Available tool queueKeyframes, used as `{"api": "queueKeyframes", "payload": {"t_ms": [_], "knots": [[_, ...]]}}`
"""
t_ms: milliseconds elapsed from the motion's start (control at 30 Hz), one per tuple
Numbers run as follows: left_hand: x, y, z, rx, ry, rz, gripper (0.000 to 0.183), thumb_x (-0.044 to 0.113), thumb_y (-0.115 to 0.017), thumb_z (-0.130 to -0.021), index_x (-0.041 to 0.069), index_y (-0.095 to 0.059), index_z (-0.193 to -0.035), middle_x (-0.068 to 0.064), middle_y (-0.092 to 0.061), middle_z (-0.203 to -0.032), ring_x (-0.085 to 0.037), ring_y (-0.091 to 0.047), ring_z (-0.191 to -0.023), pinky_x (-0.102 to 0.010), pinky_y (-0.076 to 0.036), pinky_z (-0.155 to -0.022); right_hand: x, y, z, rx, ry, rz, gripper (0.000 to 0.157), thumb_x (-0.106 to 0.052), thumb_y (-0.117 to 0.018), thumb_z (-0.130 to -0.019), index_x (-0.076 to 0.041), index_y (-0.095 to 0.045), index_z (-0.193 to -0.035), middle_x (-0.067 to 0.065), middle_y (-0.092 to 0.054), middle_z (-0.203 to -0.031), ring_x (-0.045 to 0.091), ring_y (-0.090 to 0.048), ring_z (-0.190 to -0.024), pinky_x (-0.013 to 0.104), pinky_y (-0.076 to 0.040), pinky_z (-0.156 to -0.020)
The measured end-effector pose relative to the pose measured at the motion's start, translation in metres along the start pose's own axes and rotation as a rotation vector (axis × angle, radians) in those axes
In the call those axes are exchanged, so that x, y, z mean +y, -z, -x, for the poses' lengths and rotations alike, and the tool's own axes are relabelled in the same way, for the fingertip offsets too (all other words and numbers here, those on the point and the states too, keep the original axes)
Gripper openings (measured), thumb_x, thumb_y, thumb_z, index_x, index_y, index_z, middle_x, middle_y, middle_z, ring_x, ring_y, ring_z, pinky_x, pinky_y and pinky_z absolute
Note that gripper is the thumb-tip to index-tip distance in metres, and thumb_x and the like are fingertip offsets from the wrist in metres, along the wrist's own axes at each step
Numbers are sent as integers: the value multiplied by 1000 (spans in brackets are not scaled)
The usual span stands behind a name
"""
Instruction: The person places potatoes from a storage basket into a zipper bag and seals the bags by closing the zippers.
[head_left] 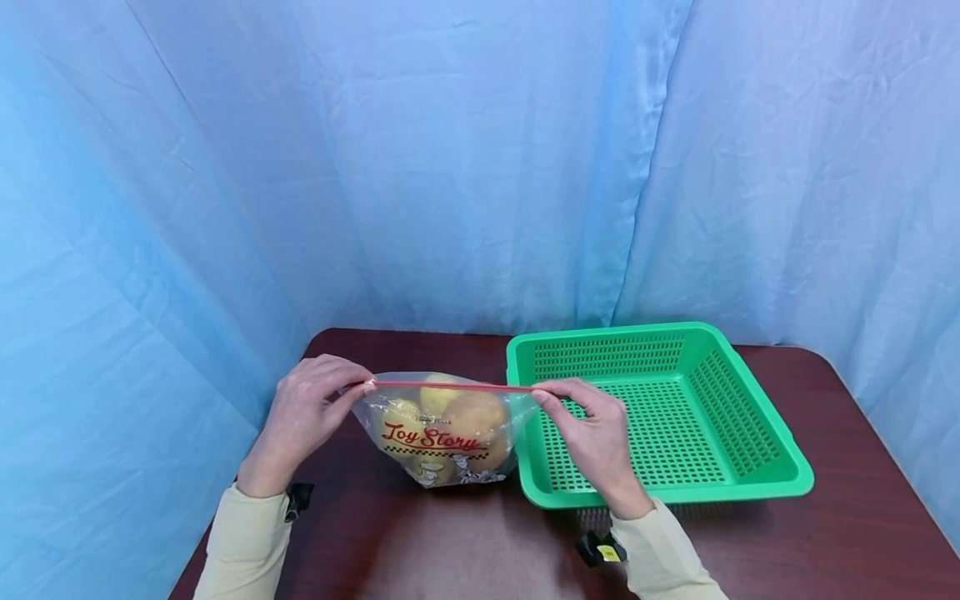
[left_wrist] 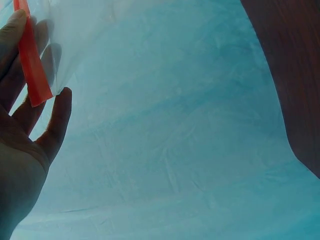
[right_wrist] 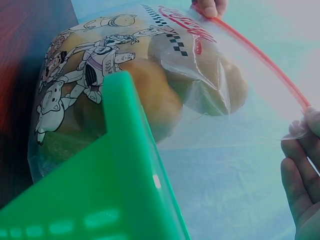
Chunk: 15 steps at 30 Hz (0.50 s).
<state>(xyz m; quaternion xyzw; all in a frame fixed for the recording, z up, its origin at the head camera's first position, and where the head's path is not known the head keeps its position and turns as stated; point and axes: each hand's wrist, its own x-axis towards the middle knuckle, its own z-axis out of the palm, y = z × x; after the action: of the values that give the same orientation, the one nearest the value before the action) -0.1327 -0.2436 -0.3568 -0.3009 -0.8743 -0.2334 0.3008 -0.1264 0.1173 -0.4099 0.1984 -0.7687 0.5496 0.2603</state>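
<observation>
A clear zip bag (head_left: 442,467) with red "Toy Story" lettering stands on the table, several round yellow and orange-brown fruits (head_left: 474,414) inside. Its red zip strip (head_left: 450,384) is stretched straight across the top. My left hand (head_left: 309,408) pinches the strip's left end between thumb and fingers. At the other end, the thumb and fingers of my right hand (head_left: 592,433) pinch the corner. In the right wrist view the bag's plastic (right_wrist: 200,132) bunches slightly at the fingertips, and cartoon figures show on its front.
A green perforated basket (head_left: 772,487) stands right of the bag, its near-left rim beside the bag and under my right hand. The dark reddish-brown table (head_left: 352,550) has rounded far corners. Blue curtains (head_left: 480,167) hang behind and at the sides.
</observation>
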Motion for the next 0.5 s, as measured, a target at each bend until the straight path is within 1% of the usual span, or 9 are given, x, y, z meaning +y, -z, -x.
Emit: {"api": "queueKeyframes", "payload": {"t_ms": [133,267,333,500], "knots": [[-1,1,2,-10,21,8,23,7,-88,-77,14,-81,-98,0,-77,-94,-19,-70,-92,-42,-51,-87,0,0,0,4,3,3,16,-5,-81,-89,-15,-82,-101,-2,-78,-96,8,-71,-89,19,-54,-78],[-2,2,2,2,0,-6,23,7,-88,-77,13,-80,-98,0,-77,-94,-19,-70,-91,-44,-53,-85,1,0,0,4,4,2,16,-4,-81,-89,-14,-82,-101,-1,-78,-96,8,-71,-89,18,-54,-78],[-2,2,2,4,1,-9,24,7,-89,-76,13,-80,-98,0,-77,-94,-19,-70,-91,-44,-53,-84,1,0,1,3,2,2,16,-4,-81,-89,-14,-82,-101,-1,-78,-96,8,-71,-90,19,-54,-78],[-2,4,2,-14,38,-14,20,10,-89,-78,14,-80,-96,1,-77,-93,-19,-70,-91,-41,-51,-86,0,0,1,2,-5,6,16,-4,-81,-89,-15,-82,-102,-3,-78,-97,8,-71,-90,19,-55,-79]]}}
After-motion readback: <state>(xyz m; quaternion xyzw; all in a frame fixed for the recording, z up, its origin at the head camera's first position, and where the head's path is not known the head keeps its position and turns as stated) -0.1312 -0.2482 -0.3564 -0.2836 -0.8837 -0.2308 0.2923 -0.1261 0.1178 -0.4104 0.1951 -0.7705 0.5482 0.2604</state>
